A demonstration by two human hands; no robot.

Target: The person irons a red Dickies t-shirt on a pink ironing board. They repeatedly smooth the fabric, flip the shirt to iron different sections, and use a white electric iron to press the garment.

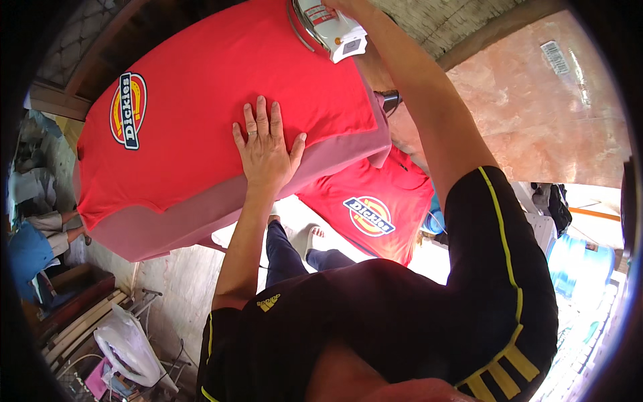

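Observation:
A red T-shirt [201, 87] with a round yellow, white and dark printed badge lies spread over an ironing board with a dusky pink cover [207, 214]. My left hand [268, 153], a ring on one finger, rests flat on the shirt near its lower edge, fingers spread. At the top of the view, my right hand [345, 5] is closed around the handle of a clothes iron [328, 30], white with a shiny metal rim. The iron sits over the shirt's far right part. The upper frame edge cuts off part of that hand and of the iron.
A second red shirt [395, 201] with a similar badge lies below the board, right of my legs. A marbled pinkish panel [542, 100] stands at right. Lower left are a white plastic bag [130, 342] and a wooden box [80, 295]. Another person's leg [60, 234] shows at left.

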